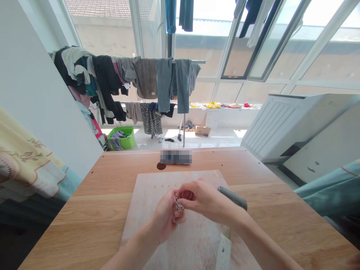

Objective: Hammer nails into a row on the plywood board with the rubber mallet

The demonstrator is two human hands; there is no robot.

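Over the pale board (146, 187), my left hand (165, 215) curls its fingers around a small silvery metal piece (178, 204). A thin, pale end sticks out below those fingers. From the right, my right hand (199, 195) comes in with thumb and index finger pinched at the metal piece; the fingertips partly hide it, and its exact kind does not show. Behind my right wrist lies a dark grey rounded handle (236, 198), partly covered by the forearm. Near the board's lower edge is a whitish flat strip (224, 251) with a small dark mark.
The board rests on a wooden table (84, 210) with a round dark hole (161, 166). A blurred-out box (176, 157) stands at the back. Beyond are a drying rack with clothes (144, 77), a green basin (126, 138) and a white cabinet (275, 123). Curtains hang at both sides.
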